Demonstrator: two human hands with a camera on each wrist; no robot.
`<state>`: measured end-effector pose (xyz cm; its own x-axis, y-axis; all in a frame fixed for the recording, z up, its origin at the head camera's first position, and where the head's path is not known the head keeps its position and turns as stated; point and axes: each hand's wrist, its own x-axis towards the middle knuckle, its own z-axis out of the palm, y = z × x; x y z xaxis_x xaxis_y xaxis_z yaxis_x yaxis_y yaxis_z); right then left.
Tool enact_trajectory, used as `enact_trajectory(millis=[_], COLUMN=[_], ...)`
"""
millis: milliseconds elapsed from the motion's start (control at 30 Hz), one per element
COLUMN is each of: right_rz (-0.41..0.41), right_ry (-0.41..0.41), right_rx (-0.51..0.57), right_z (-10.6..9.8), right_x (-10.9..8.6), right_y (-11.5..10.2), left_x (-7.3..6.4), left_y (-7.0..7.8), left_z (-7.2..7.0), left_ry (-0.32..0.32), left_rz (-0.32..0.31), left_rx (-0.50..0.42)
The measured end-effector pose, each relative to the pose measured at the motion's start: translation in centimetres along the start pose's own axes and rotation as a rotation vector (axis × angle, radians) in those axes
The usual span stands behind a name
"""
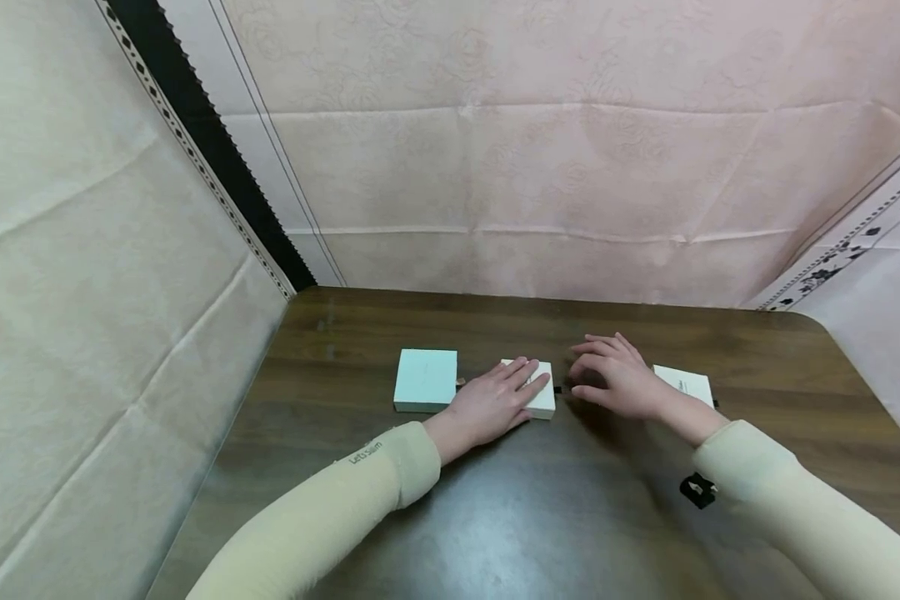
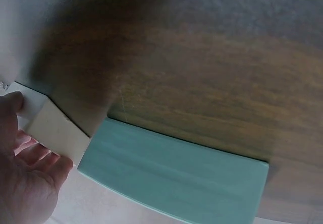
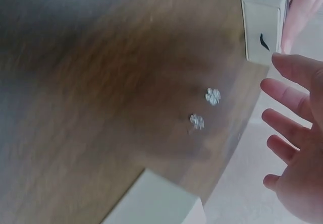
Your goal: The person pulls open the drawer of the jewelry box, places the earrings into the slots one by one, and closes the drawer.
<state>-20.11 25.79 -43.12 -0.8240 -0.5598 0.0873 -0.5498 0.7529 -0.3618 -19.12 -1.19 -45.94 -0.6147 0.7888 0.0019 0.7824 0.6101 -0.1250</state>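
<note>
A small white box (image 1: 542, 402) lies mid-table under my left hand (image 1: 491, 404), which holds it between thumb and fingers. In the right wrist view, a short black ribbon tab (image 3: 264, 42) sticks out of that box's end. Just to the right, my right hand (image 1: 618, 379) hovers with its fingers spread and loosely bent, holding nothing. Two small sparkling flower-shaped pieces (image 3: 213, 96), like stud earrings, lie on the table near the right hand. They are hidden in the head view.
Left of the held box lies a flat mint-green box (image 1: 426, 379). Another white box (image 1: 682, 383) lies beyond the right wrist, partly hidden by it. A small black piece with a pale mark (image 1: 697, 490) lies by the right sleeve on the wooden table (image 1: 540, 517).
</note>
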Motion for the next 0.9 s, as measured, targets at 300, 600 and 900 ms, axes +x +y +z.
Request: enact_trajectory(millis=[300,600,900], right_rz=[0.003,0.045,0.105], right_ry=[-0.011,-0.028,-0.061], right_rx=[-0.046,-0.096,-0.094], right_z=[-2.1,-3.5,-4.2], right_x=[-1.6,-3.5,-5.3], right_y=[0.9,1.7,3.1], left_x=[0.1,0.4,0.1], left_y=[-0.2,-0.2,0.0], left_z=[-0.5,-0.8,-2.0], left_ry=[-0.026,-0.034,-0.044], left_rz=[0.0,0.01,0.001], left_rx=[-0.033,-0.025,-0.015])
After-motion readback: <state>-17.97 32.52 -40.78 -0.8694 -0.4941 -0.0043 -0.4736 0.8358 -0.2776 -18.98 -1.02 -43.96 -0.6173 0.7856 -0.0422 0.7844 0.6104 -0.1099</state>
